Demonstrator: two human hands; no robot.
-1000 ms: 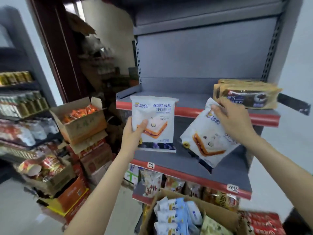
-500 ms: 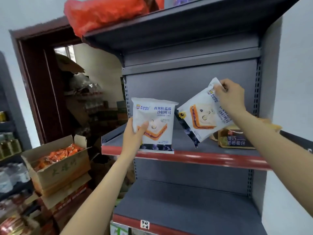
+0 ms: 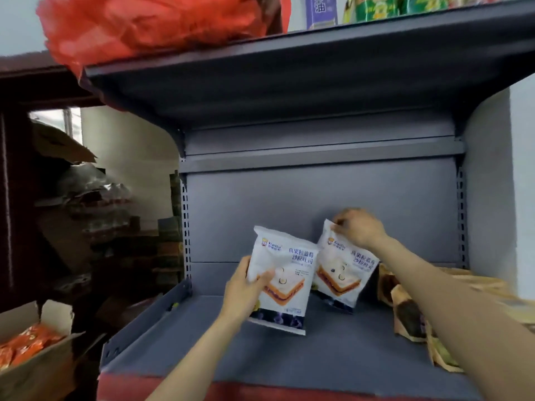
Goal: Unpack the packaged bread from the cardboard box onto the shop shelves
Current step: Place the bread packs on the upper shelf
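Two white packets of blueberry sandwich bread are up at the grey shelf (image 3: 231, 351). My left hand (image 3: 246, 287) grips the left packet (image 3: 282, 279) by its left edge and holds it upright just above the shelf floor. My right hand (image 3: 357, 227) pinches the top edge of the right packet (image 3: 341, 270), which stands tilted at the back of the shelf, near the rear panel. The two packets overlap slightly in the middle. The cardboard box that the bread comes from is out of view.
Brown packets of bread (image 3: 411, 311) lie at the shelf's right end, under my right forearm. A red bag (image 3: 150, 27) sits on the shelf above. An open carton of orange snacks (image 3: 31, 351) stands lower left. A side bracket (image 3: 144, 325) bounds the shelf's left edge.
Both hands have carried the packets deeper into the shelf. My right hand has lowered its packet from mid-air to the back of the shelf. The view has tilted up.
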